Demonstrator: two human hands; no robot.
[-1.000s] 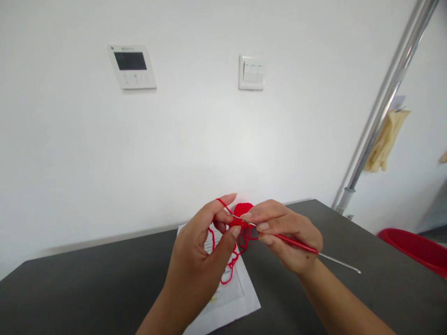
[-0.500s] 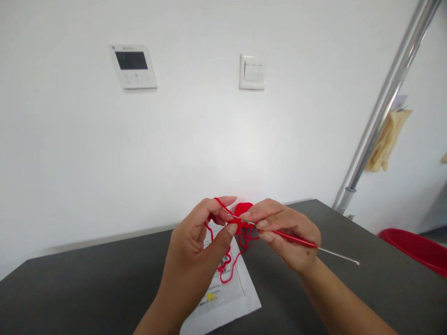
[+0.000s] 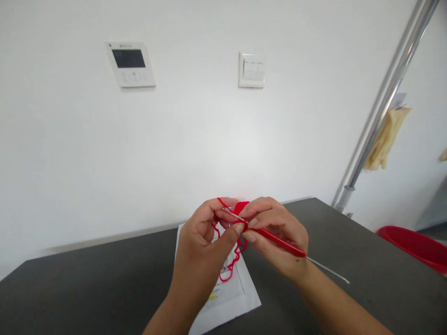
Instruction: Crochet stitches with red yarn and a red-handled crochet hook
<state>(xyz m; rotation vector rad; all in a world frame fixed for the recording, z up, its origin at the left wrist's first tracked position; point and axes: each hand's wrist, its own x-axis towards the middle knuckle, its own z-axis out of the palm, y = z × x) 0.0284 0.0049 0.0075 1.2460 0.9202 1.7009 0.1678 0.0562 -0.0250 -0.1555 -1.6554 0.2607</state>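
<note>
My right hand (image 3: 277,228) is closed around a crochet hook (image 3: 279,242) with a red handle and metal ends. Its front tip points up and left, near the red yarn (image 3: 226,274) that runs over my left index finger. Between thumb and fingers, my left hand (image 3: 206,246) pinches a small piece of red crochet work (image 3: 243,226), mostly hidden by the fingertips. Loose yarn hangs below in loops over the printed paper. Behind the hands a red ball of yarn (image 3: 240,206) shows in part.
A printed sheet of paper (image 3: 244,298) lies on the dark table (image 3: 104,284). A red basin (image 3: 414,246) stands right of the table. On the white wall are an intercom panel (image 3: 132,65) and a switch (image 3: 252,70). A metal pole (image 3: 384,104) and yellow gloves (image 3: 387,139) are at right.
My right hand has moved left, closer to my left hand. The hook reaches further past the crochet work, its tip higher and more to the left. The left hand shifted slightly right.
</note>
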